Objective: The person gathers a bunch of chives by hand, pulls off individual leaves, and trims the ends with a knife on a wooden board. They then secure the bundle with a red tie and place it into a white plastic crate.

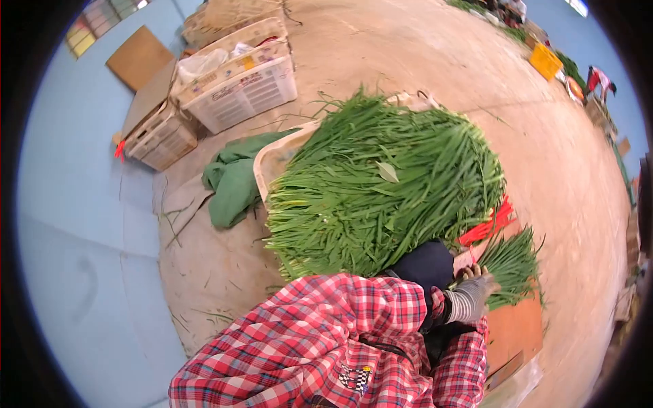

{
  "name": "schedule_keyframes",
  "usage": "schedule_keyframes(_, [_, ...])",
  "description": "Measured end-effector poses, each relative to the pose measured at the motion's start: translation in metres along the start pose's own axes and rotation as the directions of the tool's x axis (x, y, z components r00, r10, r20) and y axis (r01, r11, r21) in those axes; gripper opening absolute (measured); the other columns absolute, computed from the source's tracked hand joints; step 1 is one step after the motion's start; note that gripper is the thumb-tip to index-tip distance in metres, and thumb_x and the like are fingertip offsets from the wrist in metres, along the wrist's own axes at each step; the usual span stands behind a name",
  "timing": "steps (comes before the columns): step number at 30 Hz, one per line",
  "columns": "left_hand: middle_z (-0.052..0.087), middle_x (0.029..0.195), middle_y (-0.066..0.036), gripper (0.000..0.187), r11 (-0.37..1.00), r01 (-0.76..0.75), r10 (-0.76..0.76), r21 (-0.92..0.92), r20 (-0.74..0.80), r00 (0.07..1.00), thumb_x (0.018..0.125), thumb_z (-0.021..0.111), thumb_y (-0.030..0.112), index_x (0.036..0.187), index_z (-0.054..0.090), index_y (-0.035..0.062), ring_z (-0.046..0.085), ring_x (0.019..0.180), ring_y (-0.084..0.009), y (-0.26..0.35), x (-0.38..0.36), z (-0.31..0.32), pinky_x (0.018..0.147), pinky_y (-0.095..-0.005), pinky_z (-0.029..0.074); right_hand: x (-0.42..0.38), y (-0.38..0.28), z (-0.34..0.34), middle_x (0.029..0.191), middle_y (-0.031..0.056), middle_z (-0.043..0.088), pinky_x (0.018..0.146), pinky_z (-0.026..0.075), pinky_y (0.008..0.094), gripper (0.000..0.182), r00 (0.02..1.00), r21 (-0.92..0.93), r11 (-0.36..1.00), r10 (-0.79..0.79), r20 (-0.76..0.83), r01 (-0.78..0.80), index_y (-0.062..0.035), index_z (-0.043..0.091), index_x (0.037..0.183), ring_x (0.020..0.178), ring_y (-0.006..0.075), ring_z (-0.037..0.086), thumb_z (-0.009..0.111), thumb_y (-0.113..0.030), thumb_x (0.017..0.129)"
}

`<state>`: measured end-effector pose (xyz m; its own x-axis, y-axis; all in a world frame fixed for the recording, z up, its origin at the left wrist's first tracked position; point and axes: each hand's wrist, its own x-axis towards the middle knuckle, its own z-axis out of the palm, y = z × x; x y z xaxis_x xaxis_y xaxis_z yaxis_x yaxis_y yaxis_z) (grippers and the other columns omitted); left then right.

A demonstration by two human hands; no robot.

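Observation:
My left hand (469, 294), in a striped grey glove with bare fingertips, reaches across to the right. Its fingers are bent around the near end of a small bundle of garlic chives (513, 264), where a thin red strip shows. My right sleeve (462, 367) comes up from below towards the same spot. The right hand is mostly hidden by or blurred into the left glove, so its fingers cannot be made out. The bundle lies over an orange-brown board (515, 330). Red tie strips (487, 224) lie just beyond my dark-clothed knee (425, 265).
A large heap of garlic chives (381, 183) fills a pale crate (265, 166) ahead of me. Green cloth (235, 180) lies to its left. White plastic crates (241, 92) stand by the blue wall (75, 238). A yellow crate (545, 62) and a bending person (600, 80) are farther right.

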<state>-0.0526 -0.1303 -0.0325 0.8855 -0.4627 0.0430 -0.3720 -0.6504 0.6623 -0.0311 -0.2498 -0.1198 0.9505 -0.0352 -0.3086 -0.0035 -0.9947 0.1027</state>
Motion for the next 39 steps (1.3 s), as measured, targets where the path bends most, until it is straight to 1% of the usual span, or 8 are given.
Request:
schedule_keyframes(4, [0.053,0.121,-0.020,0.041,0.854,-0.176,0.114,-0.490,-0.154,0.982,0.075,0.060,0.014,0.116,0.057,0.0068,0.055,0.110,-0.0365,-0.003,0.007,-0.113,0.089,-0.0439,0.047,0.045,0.032,0.045,0.145,0.0050,0.043,0.109,0.022,0.0537,0.045,0.934,-0.193,0.979,0.128,0.333,-0.066,-0.0178,0.054,0.129,0.138,0.0261,0.032,0.053,-0.041,0.090])
schedule_keyframes(10, [0.068,0.094,-0.022,0.031,0.910,-0.305,0.185,-0.281,-0.384,0.905,0.077,0.058,0.016,0.102,0.066,-0.0003,0.066,0.089,-0.0358,-0.065,0.050,-0.234,0.083,-0.0404,0.051,0.013,0.013,-0.003,0.133,0.0063,0.054,0.108,0.026,0.0492,0.043,0.941,0.134,0.975,-0.127,-0.315,0.177,-0.0147,0.055,0.127,0.132,0.0286,0.039,0.060,-0.029,0.087])
schedule_keyframes(15, [0.069,0.093,-0.020,0.028,0.990,0.043,-0.103,-0.134,-0.478,0.872,0.075,0.061,0.023,0.095,0.070,0.0064,0.068,0.089,-0.0324,-0.175,0.094,-0.287,0.078,-0.0398,0.052,0.010,0.010,-0.014,0.126,0.0089,0.058,0.104,0.033,0.0444,0.040,0.880,0.320,0.914,-0.075,-0.469,0.249,-0.0115,0.058,0.121,0.127,0.0321,0.043,0.064,-0.023,0.084])
schedule_keyframes(19, [0.057,0.126,-0.023,0.060,0.921,0.378,-0.351,0.095,-0.218,0.911,0.077,0.062,0.043,0.121,0.060,0.0019,0.056,0.117,-0.0334,-0.181,0.091,-0.271,0.099,-0.0385,0.044,0.003,-0.006,-0.028,0.110,0.0146,0.064,0.092,0.046,0.0421,0.028,0.799,0.474,0.793,-0.027,-0.601,0.383,-0.0067,0.065,0.106,0.108,0.0335,0.058,0.064,-0.010,0.078])
schedule_keyframes(22, [0.064,0.108,-0.024,0.061,0.889,0.390,-0.372,0.241,-0.118,0.921,0.075,0.065,0.050,0.111,0.065,0.0004,0.062,0.104,-0.0355,-0.155,0.096,-0.250,0.085,-0.0458,0.049,-0.039,-0.058,-0.064,0.103,0.0169,0.065,0.088,0.049,0.0409,0.028,0.781,0.572,0.671,-0.017,-0.625,0.472,-0.0040,0.066,0.104,0.098,0.0343,0.062,0.063,-0.004,0.076])
schedule_keyframes(26, [0.069,0.095,-0.016,0.045,0.917,0.154,-0.178,-0.367,-0.031,0.984,0.077,0.071,0.029,0.111,0.066,-0.0009,0.067,0.081,-0.0278,-0.156,0.102,-0.204,0.072,-0.0385,0.053,-0.070,-0.106,-0.038,0.108,0.0188,0.062,0.092,0.048,0.0434,0.033,0.684,0.539,0.597,-0.023,-0.729,0.595,-0.0003,0.065,0.102,0.105,0.0348,0.059,0.063,-0.007,0.070])
schedule_keyframes(31, [0.055,0.132,-0.023,0.080,0.858,0.253,-0.170,0.448,-0.216,0.961,0.075,0.071,0.044,0.134,0.046,-0.0042,0.053,0.122,-0.0343,-0.257,0.191,-0.189,0.103,-0.0403,0.039,-0.044,-0.092,0.018,0.114,0.0076,0.061,0.087,0.048,0.0434,0.033,0.715,0.564,0.702,0.113,-0.690,0.434,-0.0116,0.063,0.110,0.106,0.0282,0.058,0.065,-0.016,0.077])
schedule_keyframes(39, [0.055,0.132,-0.022,0.084,0.853,0.167,-0.122,0.494,-0.122,0.985,0.072,0.075,0.045,0.134,0.046,-0.0041,0.051,0.124,-0.0335,-0.377,0.276,-0.214,0.105,-0.0393,0.038,-0.042,-0.088,0.026,0.098,0.0087,0.067,0.083,0.049,0.0437,0.026,0.871,0.665,0.693,0.110,-0.479,0.278,-0.0097,0.066,0.101,0.098,0.0303,0.063,0.062,-0.022,0.079])
